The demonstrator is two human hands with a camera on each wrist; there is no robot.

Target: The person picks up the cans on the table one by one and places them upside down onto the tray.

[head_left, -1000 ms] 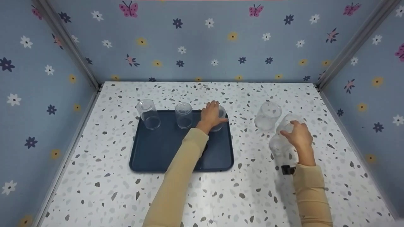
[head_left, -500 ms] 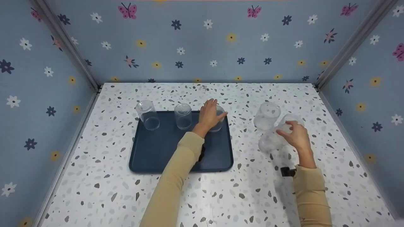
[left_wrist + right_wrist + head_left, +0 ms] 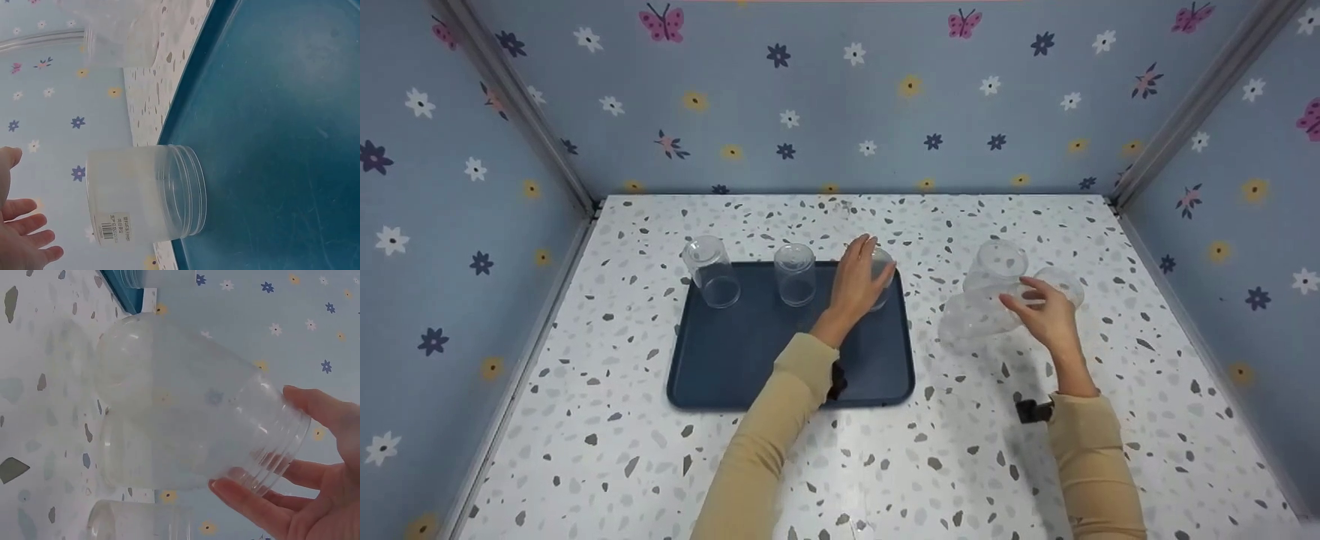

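Observation:
Three clear plastic jars stand along the back of the dark blue tray (image 3: 720, 367): a left jar (image 3: 710, 271), a middle jar (image 3: 795, 275) and a right jar (image 3: 883, 296). In the left wrist view the right jar (image 3: 126, 185) is upside down, threaded rim on the tray, with a barcode label. My left hand (image 3: 853, 283) is beside and above it, fingers (image 3: 25, 224) spread and apart from it. My right hand (image 3: 1051, 319) holds another clear jar (image 3: 202, 388) by its threaded mouth, tilted with its base toward the table.
Two more clear jars, a far jar (image 3: 1003, 259) and a nearer jar (image 3: 1065, 283), stand on the speckled table (image 3: 960, 465) behind the held one. Flowered blue panels (image 3: 840, 97) enclose the table at the back and both sides.
My right hand has moved slightly left, swinging the held jar's base left toward the tray. My left hand has drawn back a little from the right jar on the tray.

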